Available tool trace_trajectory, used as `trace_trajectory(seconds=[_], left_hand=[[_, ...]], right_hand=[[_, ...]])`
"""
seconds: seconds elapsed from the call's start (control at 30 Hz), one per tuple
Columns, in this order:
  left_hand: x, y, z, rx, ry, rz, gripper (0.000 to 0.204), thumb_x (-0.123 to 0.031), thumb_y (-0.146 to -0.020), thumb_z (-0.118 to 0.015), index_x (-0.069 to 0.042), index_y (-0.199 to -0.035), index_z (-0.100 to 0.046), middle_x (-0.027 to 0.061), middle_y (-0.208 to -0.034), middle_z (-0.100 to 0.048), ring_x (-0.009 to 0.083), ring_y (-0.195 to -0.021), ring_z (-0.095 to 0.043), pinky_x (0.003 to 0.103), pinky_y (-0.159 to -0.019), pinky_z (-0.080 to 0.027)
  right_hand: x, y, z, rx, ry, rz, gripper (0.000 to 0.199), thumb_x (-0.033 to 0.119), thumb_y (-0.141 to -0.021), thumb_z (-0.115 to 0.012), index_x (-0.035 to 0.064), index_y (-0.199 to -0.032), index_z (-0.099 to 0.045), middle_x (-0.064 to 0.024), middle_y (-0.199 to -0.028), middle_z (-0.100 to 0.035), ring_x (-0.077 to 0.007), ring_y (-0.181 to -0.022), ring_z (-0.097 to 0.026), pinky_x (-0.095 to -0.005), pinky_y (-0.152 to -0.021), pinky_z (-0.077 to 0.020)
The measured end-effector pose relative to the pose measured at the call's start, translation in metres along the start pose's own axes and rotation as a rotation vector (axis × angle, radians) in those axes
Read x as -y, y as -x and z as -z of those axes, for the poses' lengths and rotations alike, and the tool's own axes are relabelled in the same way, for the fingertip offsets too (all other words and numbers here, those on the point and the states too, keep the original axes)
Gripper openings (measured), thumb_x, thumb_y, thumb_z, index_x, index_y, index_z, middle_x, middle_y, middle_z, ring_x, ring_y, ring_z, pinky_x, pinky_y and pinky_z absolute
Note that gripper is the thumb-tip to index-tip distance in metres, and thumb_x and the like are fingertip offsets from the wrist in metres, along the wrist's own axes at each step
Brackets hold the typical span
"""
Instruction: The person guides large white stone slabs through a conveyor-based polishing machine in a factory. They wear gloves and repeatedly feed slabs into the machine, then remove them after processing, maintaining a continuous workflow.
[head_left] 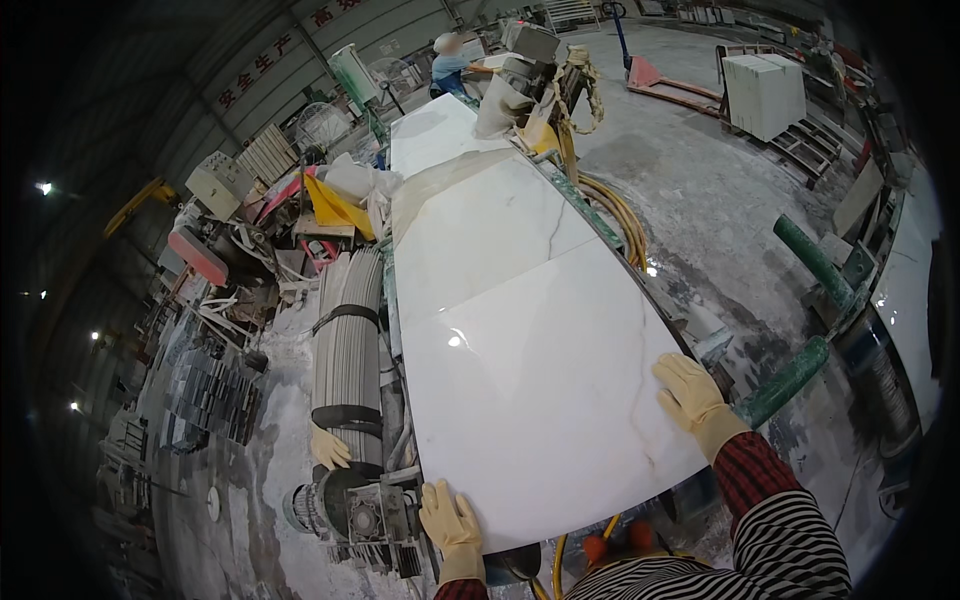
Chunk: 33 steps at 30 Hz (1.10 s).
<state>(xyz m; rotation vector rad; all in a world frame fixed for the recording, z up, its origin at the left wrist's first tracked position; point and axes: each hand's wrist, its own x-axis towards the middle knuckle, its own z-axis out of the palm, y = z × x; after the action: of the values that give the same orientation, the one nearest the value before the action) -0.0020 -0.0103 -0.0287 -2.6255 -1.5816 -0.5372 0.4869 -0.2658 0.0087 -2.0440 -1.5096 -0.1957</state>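
Observation:
A polished white stone slab [530, 410] with faint brown veins lies flat in front of me, its near edge close to my body. My left hand [455, 527], in a cream rubber glove, rests on the slab's near left corner with fingers stretched out. On the right edge lies my right hand [692, 400], gloved alike, palm down and fingers slightly spread. Neither hand's grip closes round the slab as far as I can see. Beyond a thin seam, a second white slab [500, 220] continues the line, partly under a greyish wet-looking patch.
Left of the slab are a ribbed grey roll [347, 360], a loose cream glove [330, 448] and a motor [365, 512]. Green rollers [790, 380] stick out at right. A machine [530, 80] and another person [451, 70] are at the far end. A pallet jack [670, 85] stands far right.

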Motion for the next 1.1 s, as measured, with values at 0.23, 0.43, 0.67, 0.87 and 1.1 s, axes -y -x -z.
trace_trajectory(seconds=[0.23,0.43,0.67,0.87,1.1], left_hand=[[0.000,0.003,0.002,-0.027,0.019,-0.025,0.053,-0.031,-0.109,-0.064,-0.002,-0.153,-0.061,0.0342,-0.163,-0.054,0.0513,-0.148,-0.053,0.059,-0.123,-0.039],[-0.003,0.003,0.006,-0.024,0.036,-0.018,0.052,-0.030,-0.109,-0.064,-0.002,-0.153,-0.061,0.0348,-0.162,-0.055,0.0517,-0.147,-0.053,0.060,-0.122,-0.040],[0.002,0.007,0.003,-0.007,0.055,-0.002,0.055,-0.031,-0.109,-0.063,-0.003,-0.156,-0.059,0.0351,-0.164,-0.054,0.0517,-0.149,-0.052,0.060,-0.123,-0.039],[0.004,0.010,0.001,-0.008,0.058,-0.006,0.055,-0.032,-0.109,-0.063,-0.003,-0.157,-0.059,0.0350,-0.164,-0.054,0.0515,-0.149,-0.052,0.059,-0.123,-0.039],[0.000,0.012,0.009,0.032,0.031,0.009,0.056,-0.033,-0.110,-0.062,-0.004,-0.157,-0.058,0.0337,-0.166,-0.052,0.0504,-0.150,-0.051,0.058,-0.123,-0.039]], right_hand=[[0.000,0.002,0.000,-0.010,-0.009,0.011,0.048,0.017,-0.094,-0.074,0.0016,-0.139,-0.068,-0.0236,-0.148,-0.067,-0.0458,-0.141,-0.060,-0.0549,-0.124,-0.0463],[-0.001,0.006,-0.002,-0.010,0.011,-0.002,0.048,0.017,-0.094,-0.075,0.0021,-0.139,-0.069,-0.0237,-0.148,-0.067,-0.0458,-0.141,-0.061,-0.0549,-0.123,-0.0471],[0.003,0.007,0.000,0.005,0.000,-0.009,0.050,0.018,-0.095,-0.075,0.0019,-0.142,-0.067,-0.0237,-0.149,-0.067,-0.0455,-0.143,-0.060,-0.0546,-0.125,-0.0455],[0.002,0.010,0.001,0.009,-0.012,-0.009,0.048,0.018,-0.095,-0.074,0.0018,-0.140,-0.067,-0.0240,-0.149,-0.066,-0.0458,-0.142,-0.059,-0.0548,-0.125,-0.0450],[0.007,0.010,0.006,0.016,-0.003,-0.010,0.048,0.017,-0.095,-0.073,0.0011,-0.139,-0.067,-0.0252,-0.148,-0.067,-0.0463,-0.142,-0.060,-0.0550,-0.125,-0.0454]])
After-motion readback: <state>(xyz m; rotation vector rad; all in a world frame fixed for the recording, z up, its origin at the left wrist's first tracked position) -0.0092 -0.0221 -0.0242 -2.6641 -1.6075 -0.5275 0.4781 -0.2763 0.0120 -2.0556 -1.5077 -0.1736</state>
